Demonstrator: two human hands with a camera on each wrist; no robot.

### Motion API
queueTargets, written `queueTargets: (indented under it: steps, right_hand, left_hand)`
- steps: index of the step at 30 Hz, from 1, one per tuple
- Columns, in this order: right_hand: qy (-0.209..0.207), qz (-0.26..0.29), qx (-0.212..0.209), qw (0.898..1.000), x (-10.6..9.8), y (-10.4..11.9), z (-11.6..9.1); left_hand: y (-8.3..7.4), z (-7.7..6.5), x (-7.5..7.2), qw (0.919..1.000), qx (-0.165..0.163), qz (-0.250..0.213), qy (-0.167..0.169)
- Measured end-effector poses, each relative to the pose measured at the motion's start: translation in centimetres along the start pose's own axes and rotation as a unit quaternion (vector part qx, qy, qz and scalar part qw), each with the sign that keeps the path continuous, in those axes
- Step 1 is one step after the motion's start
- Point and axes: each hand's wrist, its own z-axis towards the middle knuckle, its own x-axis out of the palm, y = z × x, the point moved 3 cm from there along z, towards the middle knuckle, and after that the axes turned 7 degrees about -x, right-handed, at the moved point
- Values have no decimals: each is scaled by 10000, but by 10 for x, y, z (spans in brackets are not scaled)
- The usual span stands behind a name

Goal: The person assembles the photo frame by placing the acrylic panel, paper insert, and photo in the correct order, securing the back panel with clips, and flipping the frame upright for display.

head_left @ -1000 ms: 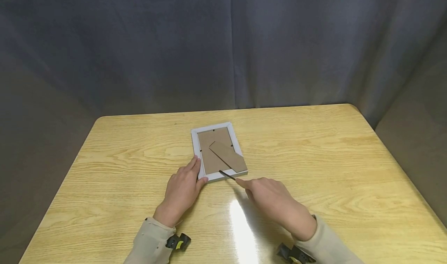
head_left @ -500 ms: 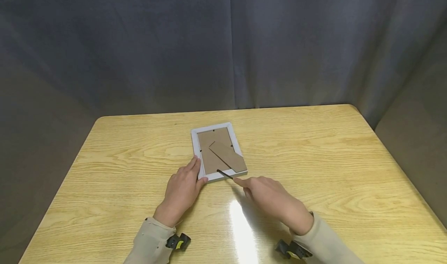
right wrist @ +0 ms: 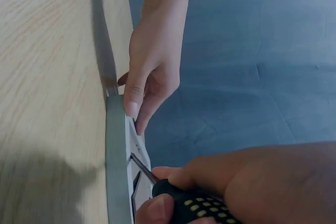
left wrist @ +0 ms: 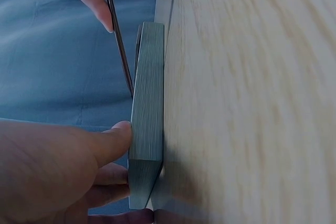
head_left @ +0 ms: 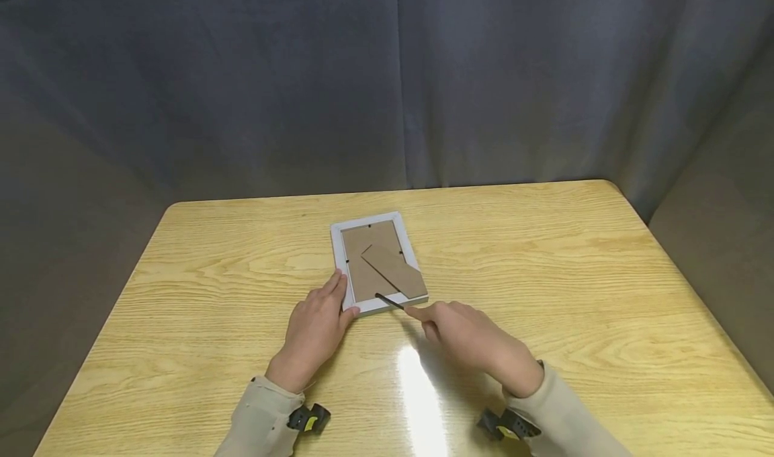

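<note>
A picture frame (head_left: 338, 242) with a light-coloured border lies face down, its brown backing board (head_left: 365, 279) and slanted stand leg (head_left: 396, 269) upward. My left hand (head_left: 317, 329) holds its near left corner, thumb on the near edge and fingers along the left side; the thumb (left wrist: 116, 137) presses the edge in the left wrist view. My right hand (head_left: 468, 336) grips a screwdriver by its dark, yellow-dotted handle (right wrist: 197, 205), index finger reaching along the shaft. The screwdriver's shaft (left wrist: 121, 45) slants down to the near inner edge of the frame, where its tip touches beside the backing.
Small dark tabs (head_left: 369, 226) sit along the backing's other edges. The wooden table (head_left: 544, 262) extends around the frame, with a bright reflection near me. Dark grey curtains (head_left: 272, 94) hang behind and beside it. Both wrists carry small black cameras (head_left: 310, 418).
The screwdriver and right hand have shifted slightly left along the frame's near edge, mostly in the first half second. The left hand and frame stay in place.
</note>
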Motion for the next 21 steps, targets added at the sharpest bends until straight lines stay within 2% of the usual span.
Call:
queueTargets:
  steps: [5,13,21]
  right_hand:
    - [-22,62,3,10000,0,-2,1]
    - [-217,-321,-65,9992,2,2,-1]
    - [-401,-666,113,9969,-11,2,-9]
  left_hand:
    - [0,0,0,9999,-21,-11,100]
    - [0,0,-2,9999,-61,30,149]
    - [-2,0,-1,10000,-31,4,90]
